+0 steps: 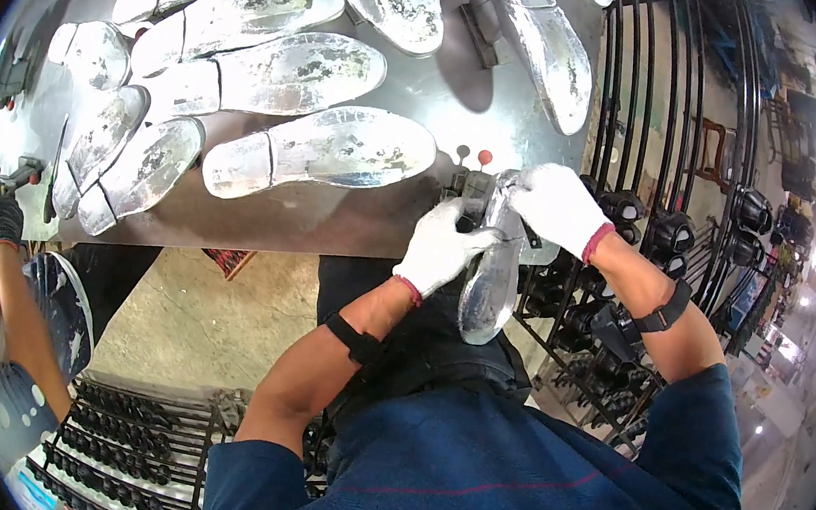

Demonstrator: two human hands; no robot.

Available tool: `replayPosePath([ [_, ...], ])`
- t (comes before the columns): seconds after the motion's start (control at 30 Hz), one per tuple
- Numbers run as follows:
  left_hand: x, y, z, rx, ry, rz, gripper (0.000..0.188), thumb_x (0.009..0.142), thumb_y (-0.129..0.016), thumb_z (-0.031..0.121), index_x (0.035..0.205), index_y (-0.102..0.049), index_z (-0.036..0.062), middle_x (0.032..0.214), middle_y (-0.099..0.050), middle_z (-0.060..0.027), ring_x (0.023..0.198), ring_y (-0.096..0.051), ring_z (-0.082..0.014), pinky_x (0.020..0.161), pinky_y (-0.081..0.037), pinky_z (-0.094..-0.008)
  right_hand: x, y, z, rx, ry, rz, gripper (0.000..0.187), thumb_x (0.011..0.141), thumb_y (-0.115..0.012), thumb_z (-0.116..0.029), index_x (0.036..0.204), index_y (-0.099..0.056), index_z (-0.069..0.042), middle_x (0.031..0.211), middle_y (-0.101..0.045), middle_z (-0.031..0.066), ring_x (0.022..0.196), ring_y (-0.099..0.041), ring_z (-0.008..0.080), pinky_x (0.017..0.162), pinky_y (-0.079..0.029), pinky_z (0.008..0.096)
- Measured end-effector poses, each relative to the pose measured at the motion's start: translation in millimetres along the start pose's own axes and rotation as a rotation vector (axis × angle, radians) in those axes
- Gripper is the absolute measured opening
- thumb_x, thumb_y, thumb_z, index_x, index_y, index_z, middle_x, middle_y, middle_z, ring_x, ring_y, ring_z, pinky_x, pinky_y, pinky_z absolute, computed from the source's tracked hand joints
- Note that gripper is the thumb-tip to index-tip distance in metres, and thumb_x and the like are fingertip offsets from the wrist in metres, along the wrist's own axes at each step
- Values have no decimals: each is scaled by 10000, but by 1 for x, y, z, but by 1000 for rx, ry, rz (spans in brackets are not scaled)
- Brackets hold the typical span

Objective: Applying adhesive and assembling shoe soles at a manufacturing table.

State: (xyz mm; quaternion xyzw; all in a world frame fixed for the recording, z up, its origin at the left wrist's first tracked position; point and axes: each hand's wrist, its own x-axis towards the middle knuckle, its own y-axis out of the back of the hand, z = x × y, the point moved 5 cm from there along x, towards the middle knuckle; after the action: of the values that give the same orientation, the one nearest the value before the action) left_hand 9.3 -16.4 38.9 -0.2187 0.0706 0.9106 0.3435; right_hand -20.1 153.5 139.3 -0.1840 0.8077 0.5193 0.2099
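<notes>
Both my hands wear white knit gloves with red cuffs. Between them, at the table's front edge, a silvery shoe last (490, 295) is held lengthwise toward me, its lower end past the edge. My left hand (444, 244) grips its left side, thumb laid across near the seam. Around its far end my right hand (556, 206) is closed; some of its fingers are hidden. Just beyond the last stands a small metal fixture with a red ball knob (485, 157). Left of my hands another silvery shoe last (339, 150) lies on the metal table (330, 231).
Several more shoe lasts (288, 70) cover the table's left and far parts. A second red-knobbed fixture (481, 27) stands farther back. Racks holding dark shoes (672, 230) are on the right, with another rack (126, 434) behind at left. A co-worker's gloved hands (1, 209) are at the left edge.
</notes>
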Motion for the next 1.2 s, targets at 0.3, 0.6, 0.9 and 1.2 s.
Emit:
replayPosePath([
  [0.3,1,-1,1,-7,30,4,568,826,-838,406,1213,-718,8,1174,-726,-221,1117,-695,-358,1010,-522,-434,5,-9,4,-40,191,31,261,924,-601,-227,867,-737,-12,875,-708,234,835,-681,424,771,-550,492],
  [0.6,1,-1,-1,52,66,-29,655,833,-833,479,1237,-704,-19,1174,-735,-214,1108,-710,-310,997,-535,-404,6,-13,3,-63,101,-30,250,919,-596,-216,858,-740,-21,862,-705,225,834,-680,425,785,-553,495],
  [0.9,-4,3,13,53,41,-17,548,871,-837,318,1259,-691,-40,1204,-727,-211,1122,-702,-285,1007,-531,-393,20,19,-43,37,246,18,137,909,-617,-161,861,-694,-59,748,-663,187,705,-669,382,648,-547,472],
  [1.2,-5,11,13,-83,-52,51,511,975,-712,255,1382,-621,-40,1309,-704,-231,1212,-675,-280,1035,-518,-376,-6,24,-4,-50,346,127,286,1003,-579,-185,1248,-684,-81,951,-717,170,800,-697,355,755,-570,397],
])
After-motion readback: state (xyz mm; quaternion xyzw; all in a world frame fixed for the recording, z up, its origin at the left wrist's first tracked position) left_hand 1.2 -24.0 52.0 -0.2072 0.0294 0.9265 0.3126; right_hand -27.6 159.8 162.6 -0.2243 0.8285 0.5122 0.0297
